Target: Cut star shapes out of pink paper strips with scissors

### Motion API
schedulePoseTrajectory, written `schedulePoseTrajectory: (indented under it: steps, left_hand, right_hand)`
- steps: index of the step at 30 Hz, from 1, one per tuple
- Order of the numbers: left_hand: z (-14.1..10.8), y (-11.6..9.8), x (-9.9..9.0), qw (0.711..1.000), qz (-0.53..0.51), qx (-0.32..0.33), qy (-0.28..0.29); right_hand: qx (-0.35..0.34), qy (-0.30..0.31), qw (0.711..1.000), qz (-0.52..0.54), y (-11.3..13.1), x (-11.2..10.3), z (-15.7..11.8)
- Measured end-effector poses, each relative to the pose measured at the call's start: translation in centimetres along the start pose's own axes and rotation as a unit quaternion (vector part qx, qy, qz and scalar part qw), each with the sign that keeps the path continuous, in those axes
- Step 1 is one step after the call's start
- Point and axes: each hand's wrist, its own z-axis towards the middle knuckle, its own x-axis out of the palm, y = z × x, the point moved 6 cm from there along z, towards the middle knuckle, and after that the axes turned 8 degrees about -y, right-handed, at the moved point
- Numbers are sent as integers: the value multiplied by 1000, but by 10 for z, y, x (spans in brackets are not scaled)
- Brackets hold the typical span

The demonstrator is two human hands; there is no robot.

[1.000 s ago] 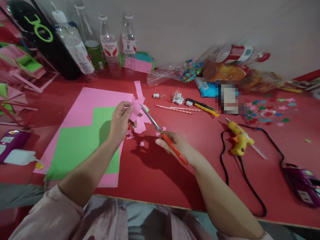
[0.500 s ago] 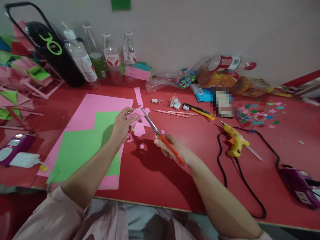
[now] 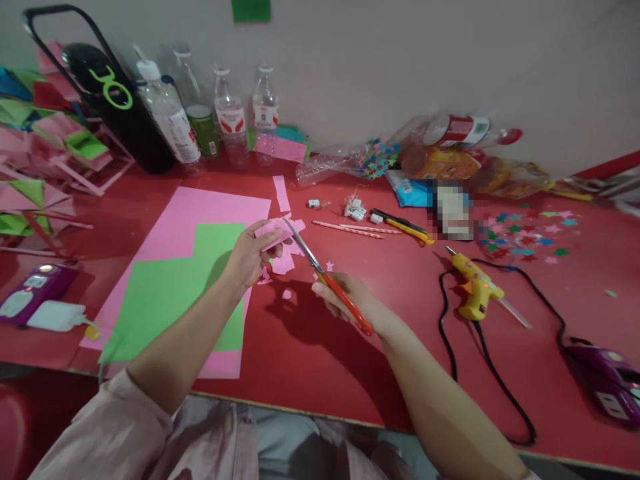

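My left hand [image 3: 249,257] pinches a small piece of pink paper [image 3: 273,231] between thumb and fingers. In my right hand [image 3: 343,293] is a pair of scissors [image 3: 345,300] with red handles, the fingers closed round them. The blades point up and left, and their tips meet the right part of the pink paper; whether they are parted is hard to make out. Beneath lie pink paper scraps [image 3: 284,264] and a few tiny pink stars [image 3: 329,266]. Left of them a green sheet [image 3: 175,307] lies on larger pink paper [image 3: 220,200].
A yellow glue gun [image 3: 477,290] with a black cord [image 3: 505,403] lies to the right, near a cutter knife [image 3: 407,228] and scattered paper stars [image 3: 535,233]. Clear bottles [image 3: 233,127] and a black flask [image 3: 125,113] stand at the wall. A purple power strip [image 3: 37,287] sits left.
The pink paper in my left hand has tilted flatter, and the fingers have shifted on it. The scissors remain at its right part. The whole view has moved slightly.
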Motion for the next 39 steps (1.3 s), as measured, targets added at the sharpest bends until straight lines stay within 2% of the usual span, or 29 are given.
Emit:
schedulePoseTrajectory:
  steps: [10,17,24,39]
  left_hand:
    - [-2,-3,-1,996,32,81,6]
    - [-3,-3,-1,997,34,73,8]
    - [-3,-5,-2,995,39,93,-1]
    - [-2,-3,-3,995,42,88,4]
  right_hand:
    - [-8,29,1000,10,-3,4,0]
    - [-11,31,999,21,-2,6,0]
    - [-20,47,998,20,-2,9,1]
    - [-9,30,999,38,-7,10,2]
